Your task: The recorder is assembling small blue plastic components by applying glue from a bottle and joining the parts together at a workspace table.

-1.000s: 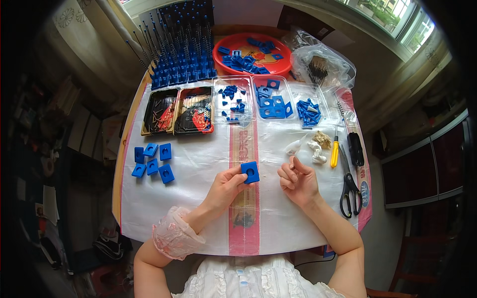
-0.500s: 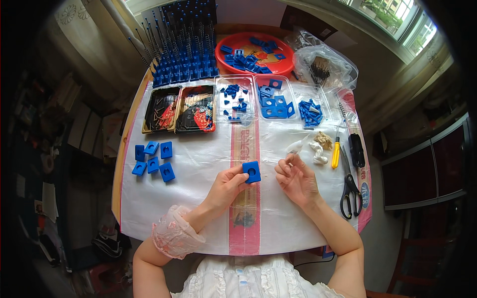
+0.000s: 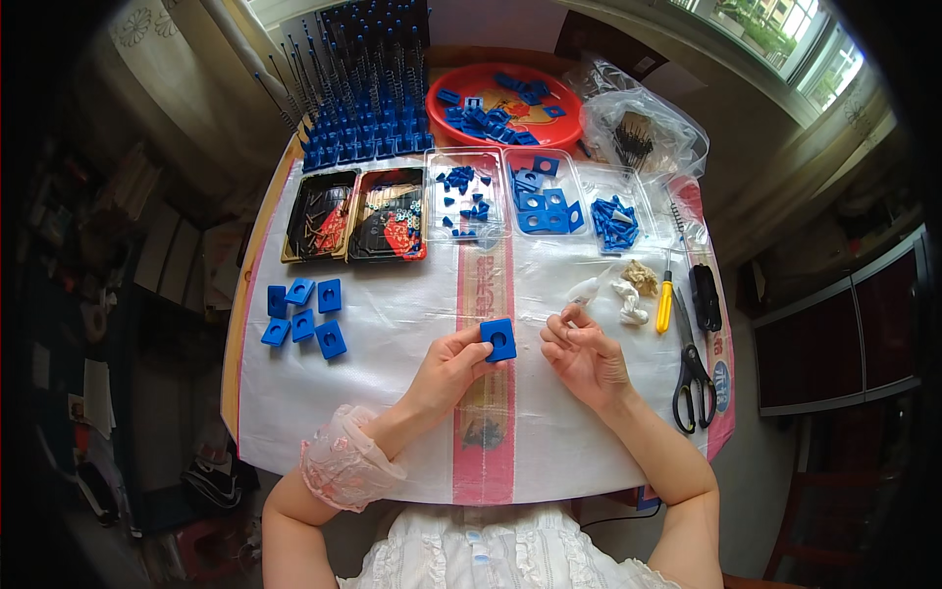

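Observation:
My left hand (image 3: 453, 371) pinches a blue square plastic block with a round hole (image 3: 498, 340), thumb on its face, above the middle of the table. My right hand (image 3: 587, 361) is raised to the right of it with fingers curled and thumb and fingertips close together. What they hold, if anything, is too small to make out. Just beyond those fingertips is a translucent whitish object (image 3: 585, 289); whether the fingers touch it is unclear. To the left, several similar blue blocks (image 3: 302, 325) lie loose on the white sheet (image 3: 392, 412).
Trays of screws (image 3: 324, 221), nuts (image 3: 402, 218) and blue parts (image 3: 549, 211) line the back. Behind them stand spring-and-rod assemblies (image 3: 363, 128) and a red plate (image 3: 564, 133). Crumpled tissue (image 3: 630, 302), a yellow-handled screwdriver (image 3: 664, 306) and black scissors (image 3: 693, 388) lie at right.
Both hands stay nearly still. The fingers of my right hand have curled slightly; the blue block remains in my left hand.

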Demonstrator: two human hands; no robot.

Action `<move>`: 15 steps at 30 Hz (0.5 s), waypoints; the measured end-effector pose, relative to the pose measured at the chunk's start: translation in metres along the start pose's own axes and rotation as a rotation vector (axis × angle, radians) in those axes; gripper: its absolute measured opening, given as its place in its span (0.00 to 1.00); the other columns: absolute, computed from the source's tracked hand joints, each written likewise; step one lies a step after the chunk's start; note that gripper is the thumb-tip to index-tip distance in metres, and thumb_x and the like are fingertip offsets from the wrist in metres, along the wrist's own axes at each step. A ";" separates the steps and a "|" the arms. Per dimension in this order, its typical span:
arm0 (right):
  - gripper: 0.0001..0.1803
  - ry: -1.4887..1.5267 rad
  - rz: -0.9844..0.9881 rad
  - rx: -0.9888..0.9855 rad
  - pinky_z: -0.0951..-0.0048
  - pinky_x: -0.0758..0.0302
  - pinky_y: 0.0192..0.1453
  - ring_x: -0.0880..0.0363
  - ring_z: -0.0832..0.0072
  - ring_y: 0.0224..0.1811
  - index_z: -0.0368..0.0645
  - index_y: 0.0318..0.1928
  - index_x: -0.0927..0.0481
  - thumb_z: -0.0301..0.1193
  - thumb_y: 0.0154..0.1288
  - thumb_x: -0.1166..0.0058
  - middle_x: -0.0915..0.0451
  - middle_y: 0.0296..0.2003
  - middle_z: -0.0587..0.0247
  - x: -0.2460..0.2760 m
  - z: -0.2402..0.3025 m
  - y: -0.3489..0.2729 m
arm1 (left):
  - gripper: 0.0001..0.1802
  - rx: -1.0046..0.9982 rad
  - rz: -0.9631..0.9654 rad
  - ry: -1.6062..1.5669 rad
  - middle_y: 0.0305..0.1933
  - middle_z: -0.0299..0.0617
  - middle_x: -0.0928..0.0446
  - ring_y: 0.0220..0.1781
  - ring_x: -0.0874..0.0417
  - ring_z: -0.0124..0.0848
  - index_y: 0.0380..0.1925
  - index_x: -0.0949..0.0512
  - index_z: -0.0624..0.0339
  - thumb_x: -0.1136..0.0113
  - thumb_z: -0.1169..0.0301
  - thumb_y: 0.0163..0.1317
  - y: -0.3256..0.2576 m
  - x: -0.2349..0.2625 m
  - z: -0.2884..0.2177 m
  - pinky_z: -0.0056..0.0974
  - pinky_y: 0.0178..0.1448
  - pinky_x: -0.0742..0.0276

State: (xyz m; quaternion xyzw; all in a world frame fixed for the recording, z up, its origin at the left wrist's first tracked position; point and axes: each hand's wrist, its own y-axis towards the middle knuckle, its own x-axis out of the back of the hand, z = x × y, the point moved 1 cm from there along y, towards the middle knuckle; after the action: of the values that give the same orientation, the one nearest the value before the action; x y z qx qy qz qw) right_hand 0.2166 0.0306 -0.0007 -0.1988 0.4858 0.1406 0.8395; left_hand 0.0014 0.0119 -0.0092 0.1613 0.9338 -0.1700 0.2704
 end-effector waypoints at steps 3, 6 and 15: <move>0.10 0.003 0.012 -0.002 0.78 0.33 0.41 0.35 0.79 0.33 0.42 0.40 0.22 0.21 0.56 0.43 0.30 0.28 0.67 0.001 0.000 0.000 | 0.19 -0.003 -0.002 -0.002 0.52 0.43 0.22 0.51 0.21 0.26 0.59 0.29 0.71 0.53 0.76 0.71 0.000 0.000 0.001 0.32 0.58 0.23; 0.09 -0.018 -0.014 0.004 0.77 0.33 0.41 0.34 0.79 0.34 0.41 0.40 0.22 0.22 0.57 0.45 0.30 0.29 0.67 0.000 0.000 0.001 | 0.19 -0.005 0.006 0.006 0.52 0.44 0.22 0.52 0.21 0.26 0.59 0.29 0.72 0.53 0.76 0.71 0.001 0.001 0.001 0.33 0.59 0.23; 0.05 -0.327 -0.027 0.110 0.78 0.34 0.40 0.33 0.80 0.32 0.40 0.40 0.25 0.25 0.64 0.47 0.28 0.30 0.66 -0.006 -0.007 -0.002 | 0.20 0.019 0.017 0.045 0.53 0.43 0.22 0.53 0.21 0.26 0.61 0.30 0.72 0.54 0.75 0.71 -0.001 -0.001 -0.001 0.33 0.59 0.23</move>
State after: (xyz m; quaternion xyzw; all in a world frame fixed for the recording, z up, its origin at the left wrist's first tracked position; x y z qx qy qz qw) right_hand 0.2100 0.0251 0.0018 -0.1337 0.3472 0.1331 0.9186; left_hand 0.0014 0.0108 -0.0072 0.1755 0.9366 -0.1727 0.2494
